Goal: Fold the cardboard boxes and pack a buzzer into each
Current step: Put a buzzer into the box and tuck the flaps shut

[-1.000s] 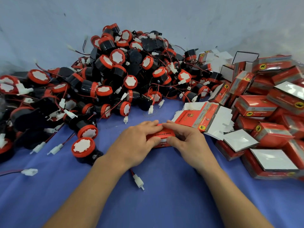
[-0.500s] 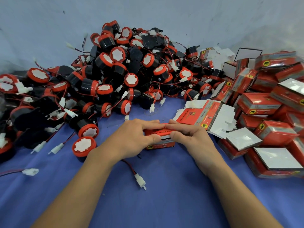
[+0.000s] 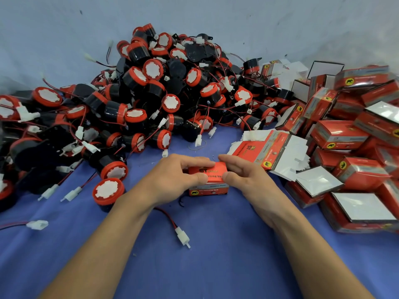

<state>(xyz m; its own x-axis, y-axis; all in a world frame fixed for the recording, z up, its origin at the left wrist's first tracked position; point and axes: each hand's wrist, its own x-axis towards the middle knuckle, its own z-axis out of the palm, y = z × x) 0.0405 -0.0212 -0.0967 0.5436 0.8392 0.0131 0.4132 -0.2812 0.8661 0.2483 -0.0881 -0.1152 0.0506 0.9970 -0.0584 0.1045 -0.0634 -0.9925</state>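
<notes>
A heap of black-and-red buzzers [image 3: 151,100] filled the left and centre of the blue cloth [image 3: 216,272], its leftmost units cut off by the frame edge. A red-and-black lead with a white connector [image 3: 182,236] trailed out from under the left wrist; where it began was hidden. The left hand [image 3: 172,180] pinched the left end of a red cardboard box [image 3: 208,186] between curled fingers and thumb. The box lay centre-frame on the cloth, its long axis left to right and its printed front facing the camera. The right hand [image 3: 246,180] gripped the opposite end likewise, both ends covered by fingers. Flat unfolded cartons [image 3: 269,149] lay just beyond, with folded boxes [image 3: 345,134] piled at right, their print blurred.
</notes>
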